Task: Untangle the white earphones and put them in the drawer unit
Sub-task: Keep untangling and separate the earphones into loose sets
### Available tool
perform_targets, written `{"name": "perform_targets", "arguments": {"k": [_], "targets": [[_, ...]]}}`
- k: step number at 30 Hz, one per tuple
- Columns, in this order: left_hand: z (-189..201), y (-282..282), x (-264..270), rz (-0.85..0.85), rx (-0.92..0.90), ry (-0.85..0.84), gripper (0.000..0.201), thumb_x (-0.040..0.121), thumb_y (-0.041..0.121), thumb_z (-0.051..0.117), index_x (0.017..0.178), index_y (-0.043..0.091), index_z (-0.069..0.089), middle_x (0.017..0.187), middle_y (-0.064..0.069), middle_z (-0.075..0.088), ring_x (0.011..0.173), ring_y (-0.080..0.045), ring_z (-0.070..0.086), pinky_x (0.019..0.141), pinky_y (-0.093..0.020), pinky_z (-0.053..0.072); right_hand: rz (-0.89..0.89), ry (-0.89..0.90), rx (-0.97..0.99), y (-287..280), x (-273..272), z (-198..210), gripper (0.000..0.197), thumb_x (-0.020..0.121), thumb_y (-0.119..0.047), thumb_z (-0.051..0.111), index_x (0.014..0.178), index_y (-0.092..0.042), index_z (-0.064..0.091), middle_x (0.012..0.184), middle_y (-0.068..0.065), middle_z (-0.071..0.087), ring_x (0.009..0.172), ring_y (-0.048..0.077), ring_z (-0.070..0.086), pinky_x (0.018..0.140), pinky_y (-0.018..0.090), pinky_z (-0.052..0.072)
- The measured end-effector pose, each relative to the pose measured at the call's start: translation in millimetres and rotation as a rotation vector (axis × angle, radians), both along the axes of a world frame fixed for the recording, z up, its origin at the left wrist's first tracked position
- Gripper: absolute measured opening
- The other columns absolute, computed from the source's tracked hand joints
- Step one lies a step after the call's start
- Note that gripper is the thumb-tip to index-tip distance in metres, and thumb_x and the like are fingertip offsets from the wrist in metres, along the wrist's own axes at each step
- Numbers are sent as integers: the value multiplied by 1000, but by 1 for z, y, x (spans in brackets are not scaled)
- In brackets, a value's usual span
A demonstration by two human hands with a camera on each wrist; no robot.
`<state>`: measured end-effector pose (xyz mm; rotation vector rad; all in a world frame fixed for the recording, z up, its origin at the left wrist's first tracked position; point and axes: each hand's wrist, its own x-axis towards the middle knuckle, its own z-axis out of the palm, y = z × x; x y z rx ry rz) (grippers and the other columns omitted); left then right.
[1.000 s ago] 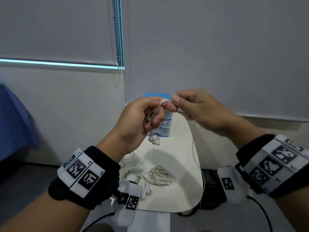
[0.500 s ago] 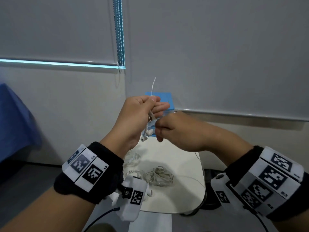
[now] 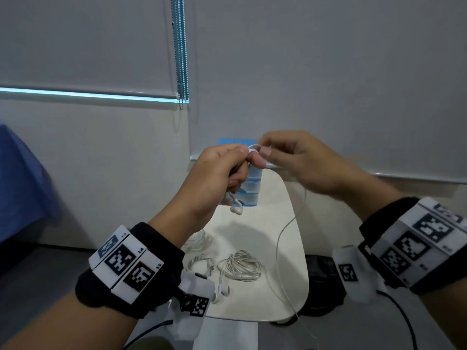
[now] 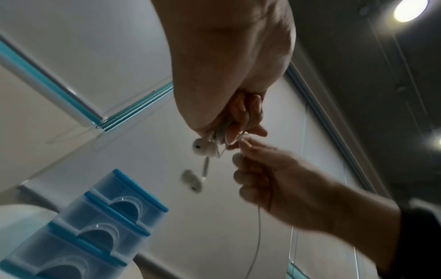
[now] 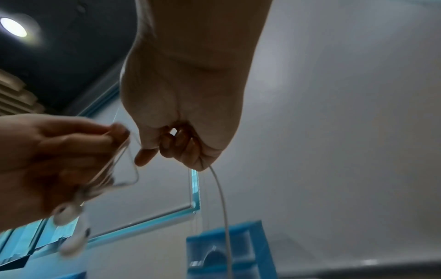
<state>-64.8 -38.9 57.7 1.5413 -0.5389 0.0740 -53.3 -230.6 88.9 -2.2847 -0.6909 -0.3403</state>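
My left hand (image 3: 227, 170) is raised above the table and grips coils of the white earphones (image 3: 236, 208) wound round its fingers, with both earbuds (image 4: 205, 147) dangling below the fist. My right hand (image 3: 262, 150) pinches the same cable beside the left fingertips, forming a small loop over them. The loose cable (image 3: 280, 238) trails from the right hand (image 5: 171, 143) down past the table's right edge. Behind the hands stands the blue translucent drawer unit (image 3: 249, 190), its drawers (image 4: 100, 222) closed.
On the small white table (image 3: 285, 294) lie several other bundles of white earphones (image 3: 240, 267). A blind's bead chain (image 3: 180, 51) hangs on the wall behind. Something blue (image 3: 20, 183) is at the left edge, and a dark object (image 3: 321, 286) sits on the floor at the right.
My right hand rose from below the left fist to beside its fingertips, carrying the cable up and over them. The left hand kept its grip, earbuds still hanging.
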Motion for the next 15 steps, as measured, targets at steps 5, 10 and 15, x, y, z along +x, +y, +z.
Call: {"name": "perform_targets", "arguments": {"k": [5, 10, 15], "targets": [[-2, 1, 4, 8, -58, 18, 37, 110, 18, 42, 98, 8, 75, 58, 0, 51, 48, -9, 40, 56, -28, 36, -28, 29, 39, 17, -3, -32, 26, 110, -18, 45, 105, -25, 69, 88, -14, 68, 73, -2, 59, 71, 16, 43], [-6, -5, 11, 23, -273, 173, 30, 110, 16, 45, 107, 0, 70, 74, -4, 74, 54, -7, 61, 58, -18, 50, -146, -60, -303, 28, -7, -30, 23, 105, -16, 45, 91, -22, 62, 85, 1, 66, 78, 24, 56, 72, 43, 47], [-4, -3, 23, 72, -392, 338, 27, 108, 12, 49, 108, -6, 69, 67, -3, 71, 47, -6, 56, 51, -16, 50, -202, -167, -617, 41, -9, -27, 16, 107, -23, 40, 103, -25, 56, 91, 2, 61, 76, 28, 53, 62, 40, 43]]}}
